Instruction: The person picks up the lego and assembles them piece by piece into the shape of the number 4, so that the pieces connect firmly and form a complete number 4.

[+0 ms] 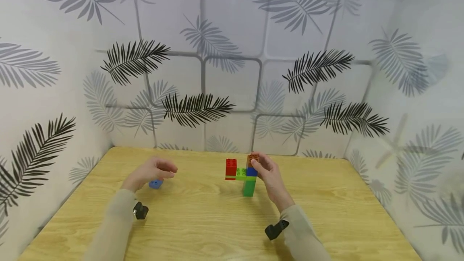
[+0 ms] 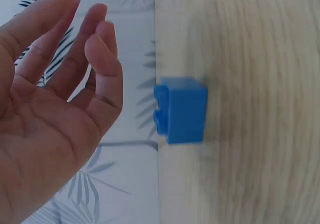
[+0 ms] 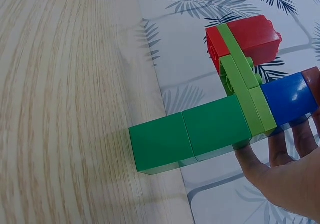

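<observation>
My right hand (image 1: pixel 271 178) grips the upper part of a stack of toy building bricks (image 3: pixel 192 136), with the thumb on an orange-brown brick (image 1: pixel 253 158). Below that come a dark blue brick (image 3: pixel 290 98), a light green layer (image 1: pixel 241 173) jutting to the left, and two green bricks at the bottom. Red bricks (image 1: pixel 230 167) sit at the jutting layer's far end. My left hand (image 1: pixel 156 171) hovers at the left with its fingers loosely bent and nothing in them. Beneath it a separate lighter blue brick (image 2: pixel 185 111) stands on the table, apart from the fingers.
The wooden table (image 1: pixel 203 220) ends at a wall with leaf-patterned covering (image 1: pixel 232 79); similar walls stand at left and right. A small black device is strapped at each wrist.
</observation>
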`<state>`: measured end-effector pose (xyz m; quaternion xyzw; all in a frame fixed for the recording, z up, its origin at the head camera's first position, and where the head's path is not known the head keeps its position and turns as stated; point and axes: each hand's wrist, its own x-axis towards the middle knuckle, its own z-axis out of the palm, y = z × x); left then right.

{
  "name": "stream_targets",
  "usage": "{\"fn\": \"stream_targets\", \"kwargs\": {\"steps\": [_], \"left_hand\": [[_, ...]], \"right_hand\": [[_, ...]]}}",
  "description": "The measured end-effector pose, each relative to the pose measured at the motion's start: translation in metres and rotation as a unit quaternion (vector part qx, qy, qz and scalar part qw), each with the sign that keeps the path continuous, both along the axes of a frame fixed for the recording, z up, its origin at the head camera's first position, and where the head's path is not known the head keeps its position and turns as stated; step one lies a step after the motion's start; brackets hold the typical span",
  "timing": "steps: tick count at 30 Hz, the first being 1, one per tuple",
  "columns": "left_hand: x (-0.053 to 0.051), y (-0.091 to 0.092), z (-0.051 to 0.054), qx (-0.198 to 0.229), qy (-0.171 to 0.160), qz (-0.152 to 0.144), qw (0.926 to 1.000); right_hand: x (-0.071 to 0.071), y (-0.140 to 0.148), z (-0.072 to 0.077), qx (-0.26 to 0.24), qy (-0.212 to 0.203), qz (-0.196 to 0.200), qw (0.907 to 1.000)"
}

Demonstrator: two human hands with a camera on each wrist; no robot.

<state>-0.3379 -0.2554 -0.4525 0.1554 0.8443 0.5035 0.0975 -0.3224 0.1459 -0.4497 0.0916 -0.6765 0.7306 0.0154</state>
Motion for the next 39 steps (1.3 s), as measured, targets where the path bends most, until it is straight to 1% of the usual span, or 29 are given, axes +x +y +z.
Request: {"fn": "stream_targets", "kwargs": {"steps": [4, 7, 9, 11, 12, 18, 23, 25, 28, 33, 35, 39], "left_hand": [[0.000, -0.017, -0.005, -0.020, 0.006, 0.025, 0.9995], [0.000, -0.027, -0.008, -0.034, 0.008, 0.038, 0.9987], [0.001, -0.032, -0.010, -0.045, 0.008, 0.040, 0.9982], [0.002, -0.035, -0.011, -0.049, -0.001, 0.040, 0.9980], [0.002, -0.035, -0.011, -0.051, -0.012, 0.045, 0.9976], [0.003, -0.033, -0.013, -0.068, -0.048, 0.037, 0.9959], [0.000, -0.032, -0.015, -0.065, -0.049, 0.004, 0.9967], [-0.002, -0.030, -0.017, -0.067, -0.046, -0.002, 0.9967], [-0.003, -0.026, -0.018, -0.084, -0.042, -0.001, 0.9956], [-0.003, -0.017, -0.018, -0.130, -0.037, 0.005, 0.9907], [-0.003, -0.014, -0.018, -0.137, -0.040, 0.006, 0.9897], [-0.004, -0.010, -0.020, -0.130, -0.051, 0.015, 0.9901]], "right_hand": [[-0.001, 0.000, 0.001, 0.003, 0.001, 0.001, 1.0000], [-0.001, -0.001, 0.001, 0.003, 0.002, 0.003, 1.0000], [-0.001, -0.001, 0.001, 0.004, 0.004, 0.004, 1.0000], [-0.001, -0.001, 0.001, 0.005, 0.005, 0.004, 1.0000], [-0.002, -0.001, 0.001, 0.004, 0.005, 0.004, 1.0000], [-0.003, 0.000, 0.000, 0.007, 0.003, 0.000, 1.0000], [-0.001, 0.001, 0.000, 0.006, -0.005, 0.001, 1.0000], [-0.001, 0.001, 0.001, 0.005, -0.006, 0.002, 1.0000], [-0.001, 0.002, 0.001, 0.001, -0.006, 0.005, 1.0000], [0.000, 0.002, 0.002, 0.004, -0.005, 0.006, 1.0000], [0.000, 0.002, 0.002, 0.002, -0.005, 0.006, 1.0000], [-0.001, 0.003, 0.001, -0.002, -0.008, 0.006, 0.9999]]}}
